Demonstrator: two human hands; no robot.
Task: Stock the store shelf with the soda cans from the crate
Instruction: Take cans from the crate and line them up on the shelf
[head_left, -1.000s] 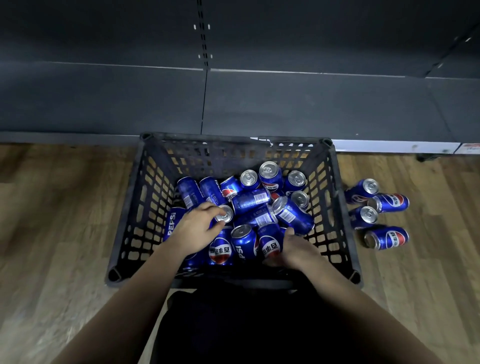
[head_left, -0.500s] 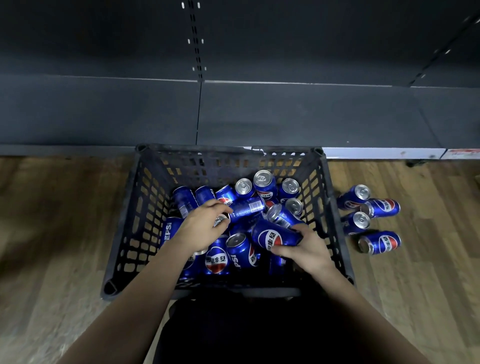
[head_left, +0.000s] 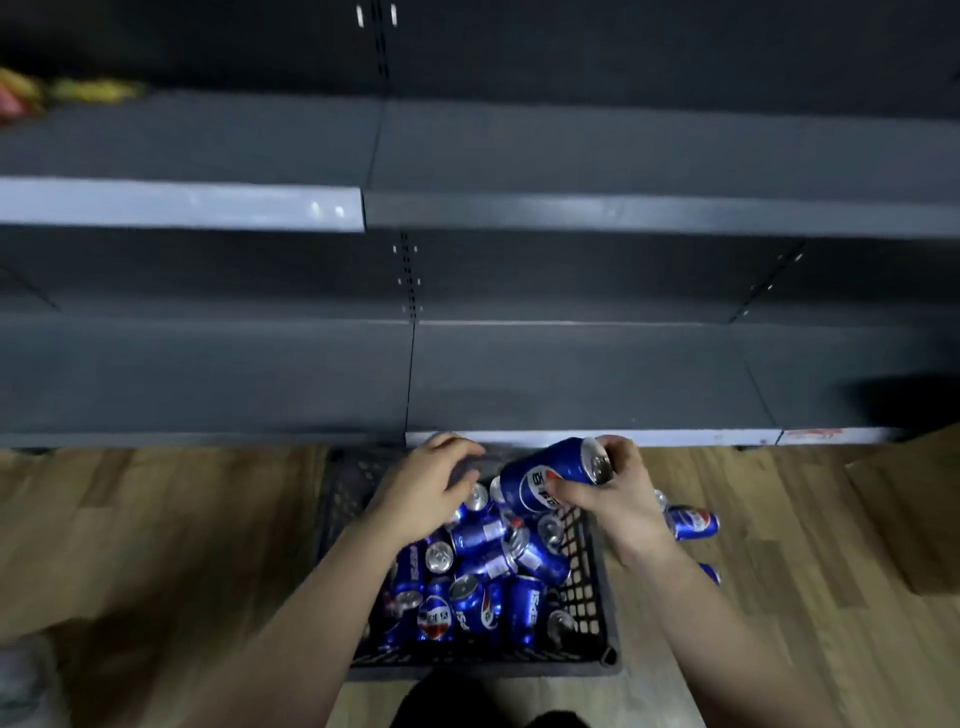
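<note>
Above crate (head_left: 592, 597), right hand (head_left: 618, 499) has lifted can (head_left: 550, 475)

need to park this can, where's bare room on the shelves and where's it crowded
Bare: the lower shelf on both sides of the slotted upright, behind its front strip; also the upper shelf, apart from blurred colourful items at its far left. Crowded: the crate, piled with cans, and the floor right of it, where loose cans lie.
</note>
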